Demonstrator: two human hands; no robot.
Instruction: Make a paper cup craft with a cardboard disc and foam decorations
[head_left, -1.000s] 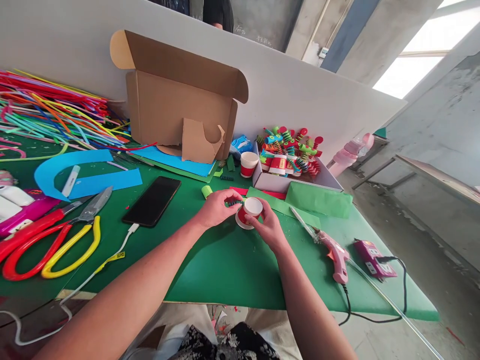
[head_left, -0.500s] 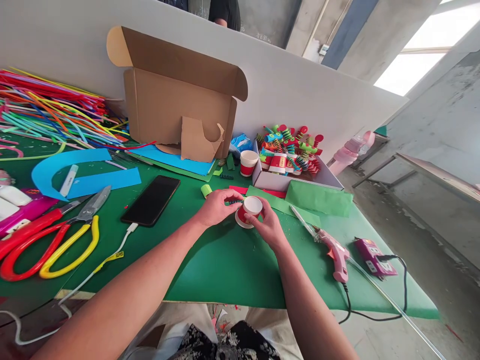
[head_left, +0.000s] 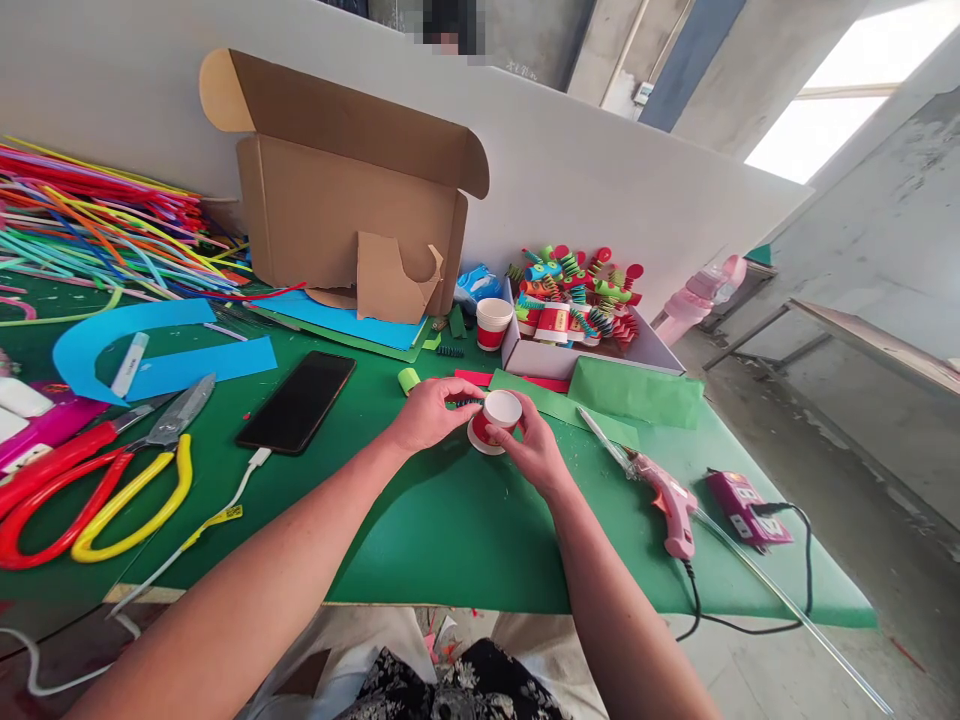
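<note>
Red-and-white paper cup is sitting between my hands, low over the green table: my right hand is gripping its near side, my left hand is pinching a dark coiled pipe cleaner against it. Since a second ago, nothing is shifting but my view. A pink glue gun is lying right; concrete walls are rising beyond.

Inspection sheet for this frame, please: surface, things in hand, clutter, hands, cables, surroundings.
Surface: green mat over the table.
Things in hand: red paper cup, upside down; dark coiled piece at its side.
Clutter: scissors, phone, glue gun, cardboard box, pipe cleaners, tray of finished cups.
Hands: left hand pinches the coil; right hand grips the cup.
Cables: white phone cable; black cord.
Surroundings: white partition; a person behind it.
</note>
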